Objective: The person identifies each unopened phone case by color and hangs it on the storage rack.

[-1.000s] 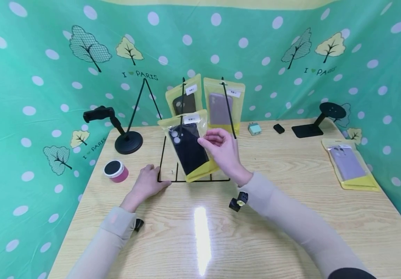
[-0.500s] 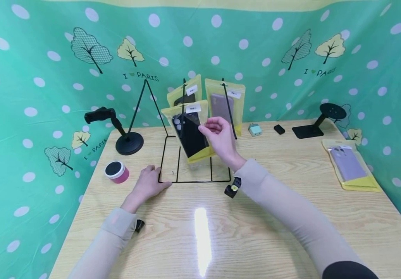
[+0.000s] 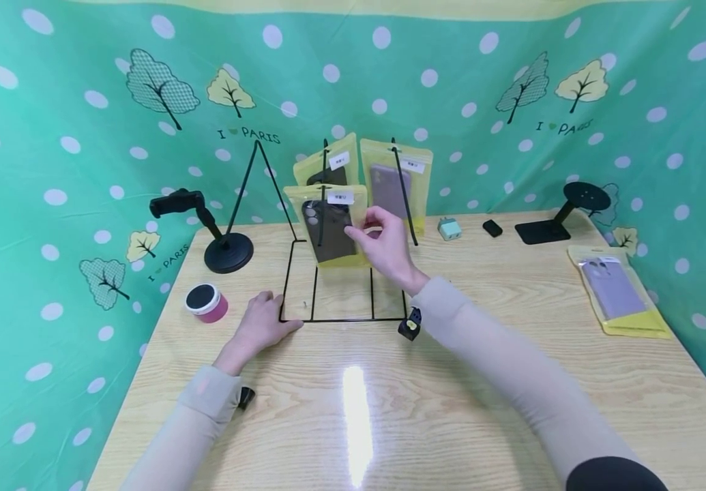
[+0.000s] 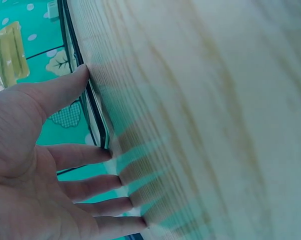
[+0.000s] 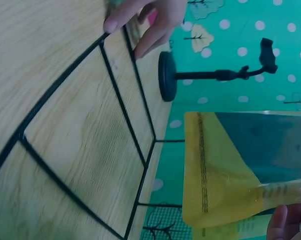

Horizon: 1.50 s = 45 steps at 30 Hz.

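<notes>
My right hand [image 3: 388,249] pinches the right edge of a yellow-edged clear pouch [image 3: 326,193] holding a black phone case. The pouch hangs upright from a front prong of a black wire display rack [image 3: 353,320]; its yellow bottom shows in the right wrist view, with fingertips [image 5: 285,222] at its edge. Behind it hang another pouch with a dark case [image 3: 310,169] and, to the right, one with a lilac case [image 3: 383,187]. My left hand [image 3: 259,324] rests on the rack's front left corner, thumb and straight fingers touching the base wire and tabletop.
To the left stand a black phone stand [image 3: 228,253] and a pink jar with a dark lid [image 3: 208,307]. A mint charger plug [image 3: 449,228], a small black object [image 3: 492,228] and another black stand [image 3: 543,232] line the back. A lilac-case pouch [image 3: 616,290] lies at right.
My right hand has moved up and back with the black-case pouch, which now hangs straight on the front prong instead of tilting. My left hand stays on the rack's corner.
</notes>
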Each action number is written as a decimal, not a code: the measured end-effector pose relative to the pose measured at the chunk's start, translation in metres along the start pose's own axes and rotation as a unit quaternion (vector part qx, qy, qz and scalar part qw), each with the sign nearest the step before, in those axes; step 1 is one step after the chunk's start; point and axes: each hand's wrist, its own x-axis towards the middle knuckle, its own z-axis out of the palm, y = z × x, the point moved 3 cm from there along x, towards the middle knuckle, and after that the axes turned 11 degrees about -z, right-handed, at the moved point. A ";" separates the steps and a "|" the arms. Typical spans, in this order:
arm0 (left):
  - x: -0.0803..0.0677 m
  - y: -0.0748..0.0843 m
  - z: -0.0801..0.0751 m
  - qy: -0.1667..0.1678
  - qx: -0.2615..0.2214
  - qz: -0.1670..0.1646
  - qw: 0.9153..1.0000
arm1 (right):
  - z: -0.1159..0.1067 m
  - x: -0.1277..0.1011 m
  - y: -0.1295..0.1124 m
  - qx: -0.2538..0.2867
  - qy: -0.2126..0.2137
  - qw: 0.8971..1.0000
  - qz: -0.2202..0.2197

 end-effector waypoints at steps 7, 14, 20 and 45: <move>0.000 -0.001 0.002 -0.004 -0.006 -0.005 1.000 | -0.002 0.003 0.007 -0.034 -0.022 0.999 -0.018; -0.001 0.000 0.000 -0.002 -0.008 -0.004 1.000 | -0.004 0.005 0.006 -0.022 -0.019 0.999 -0.016; -0.002 0.001 -0.001 -0.004 -0.008 -0.003 1.000 | -0.006 0.004 0.008 -0.020 -0.012 1.000 -0.016; -0.002 0.002 -0.003 -0.004 0.000 -0.001 1.000 | -0.088 -0.051 0.018 -0.121 -0.053 0.991 0.030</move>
